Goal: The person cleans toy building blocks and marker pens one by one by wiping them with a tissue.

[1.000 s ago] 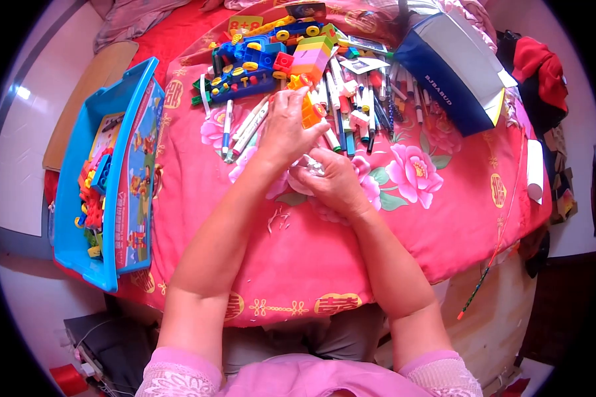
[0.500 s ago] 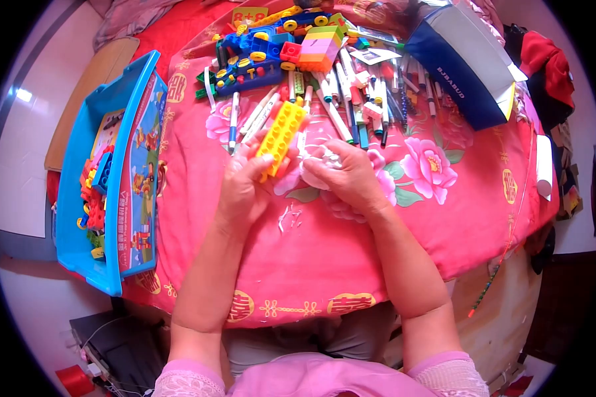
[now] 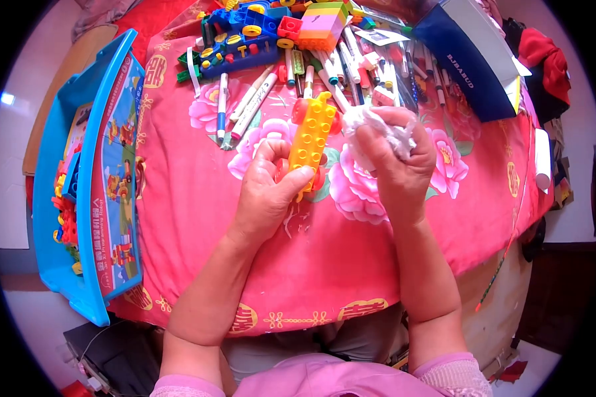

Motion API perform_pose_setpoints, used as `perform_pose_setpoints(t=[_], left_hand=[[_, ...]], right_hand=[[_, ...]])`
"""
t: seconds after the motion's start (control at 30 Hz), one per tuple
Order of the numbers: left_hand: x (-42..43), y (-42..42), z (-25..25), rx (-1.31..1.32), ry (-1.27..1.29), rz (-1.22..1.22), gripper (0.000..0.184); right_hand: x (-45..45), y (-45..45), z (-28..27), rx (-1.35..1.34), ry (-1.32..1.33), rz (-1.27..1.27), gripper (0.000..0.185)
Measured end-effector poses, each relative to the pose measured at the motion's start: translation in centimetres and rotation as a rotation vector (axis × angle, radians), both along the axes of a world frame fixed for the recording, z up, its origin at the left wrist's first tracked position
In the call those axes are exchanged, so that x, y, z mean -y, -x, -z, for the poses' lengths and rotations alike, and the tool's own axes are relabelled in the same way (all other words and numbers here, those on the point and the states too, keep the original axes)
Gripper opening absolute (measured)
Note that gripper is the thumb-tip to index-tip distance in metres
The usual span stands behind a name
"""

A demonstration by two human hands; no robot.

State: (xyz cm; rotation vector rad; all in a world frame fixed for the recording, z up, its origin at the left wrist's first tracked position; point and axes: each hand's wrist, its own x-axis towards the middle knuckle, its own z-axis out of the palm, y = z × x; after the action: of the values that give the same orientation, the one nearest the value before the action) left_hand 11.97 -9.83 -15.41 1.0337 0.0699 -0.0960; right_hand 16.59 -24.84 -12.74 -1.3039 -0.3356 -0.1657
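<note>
My left hand (image 3: 266,192) grips the lower end of a yellow toy car base (image 3: 312,135), with a studded top and red wheels at its sides. The base is held tilted slightly to the right over the flowered tablecloth. To its right, my right hand (image 3: 404,155) is closed around a crumpled white tissue (image 3: 384,129), raised near the upper end of the base but apart from it. White shreds (image 3: 299,221) lie on the cloth by my left wrist.
Several markers (image 3: 251,106) and a blue toy vehicle (image 3: 242,53) lie at the back of the red tablecloth (image 3: 351,258). A stack of coloured blocks (image 3: 322,28) stands beside them. At left is a blue bin (image 3: 99,73) with blocks; at right, a dark blue box (image 3: 463,73).
The yellow base has swung more upright and shifted right, its red wheels now showing. My right hand has moved right and up with the tissue, away from the base. The view has shifted a little.
</note>
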Motion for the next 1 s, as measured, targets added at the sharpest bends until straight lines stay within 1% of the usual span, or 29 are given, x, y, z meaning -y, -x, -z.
perform_pose_setpoints(t=[0.03,0.07,0.13,0.17,0.3,0.37,0.47,0.6,0.67,0.7,0.8,0.83,0.87,0.93,1.0], left_hand=[[0.2,0.0,0.1,0.022,-0.042,-0.002,0.026],[0.4,0.1,0.2,0.044,-0.083,-0.004,0.025],[0.9,0.4,0.8,0.173,-0.304,-0.059,0.027],[1.0,0.5,1.0,0.239,-0.416,-0.089,0.029],[1.0,0.5,1.4,0.296,-0.418,-0.119,0.039],[0.9,0.5,1.9,0.313,-0.445,-0.122,0.045],[0.9,0.6,1.2,0.207,-0.297,-0.100,0.047],[0.5,0.5,1.6,0.182,-0.333,-0.133,0.046],[0.5,0.1,2.0,0.211,-0.344,-0.185,0.045],[0.4,0.0,2.0,0.185,-0.317,-0.187,0.045],[0.2,-0.2,1.2,0.106,-0.216,-0.180,0.047],[0.4,-0.1,0.3,0.076,-0.167,-0.169,0.047],[0.4,-0.1,-0.1,0.046,-0.118,-0.159,0.047],[0.3,-0.2,0.6,0.092,-0.116,-0.113,0.045],[0.3,-0.2,0.8,0.152,-0.137,-0.055,0.043]], right_hand=[[-0.3,-0.1,0.4,0.086,0.058,0.062,0.015],[-0.4,-0.5,0.9,0.200,0.188,0.119,0.016],[-0.5,-1.1,1.6,0.427,0.450,0.229,0.016],[-0.9,-1.0,1.8,0.399,0.456,0.254,0.017],[-1.1,-0.4,1.2,0.378,0.502,0.185,0.017],[-1.1,-0.5,1.2,0.458,0.540,0.178,0.017],[-1.1,-0.2,1.2,0.514,0.586,0.137,0.018],[-1.1,0.7,0.8,0.461,0.633,0.029,0.017],[-0.9,1.2,0.4,0.476,0.693,-0.069,0.017],[-0.8,1.4,0.2,0.483,0.722,-0.118,0.017],[-1.0,2.2,0.0,0.426,0.589,-0.388,0.017],[-0.8,2.3,0.2,0.402,0.548,-0.425,0.015],[-0.5,2.1,0.2,0.370,0.505,-0.388,0.016],[0.1,1.4,0.3,0.305,0.423,-0.317,0.019],[-0.3,1.2,0.1,0.107,0.244,-0.146,0.018]])
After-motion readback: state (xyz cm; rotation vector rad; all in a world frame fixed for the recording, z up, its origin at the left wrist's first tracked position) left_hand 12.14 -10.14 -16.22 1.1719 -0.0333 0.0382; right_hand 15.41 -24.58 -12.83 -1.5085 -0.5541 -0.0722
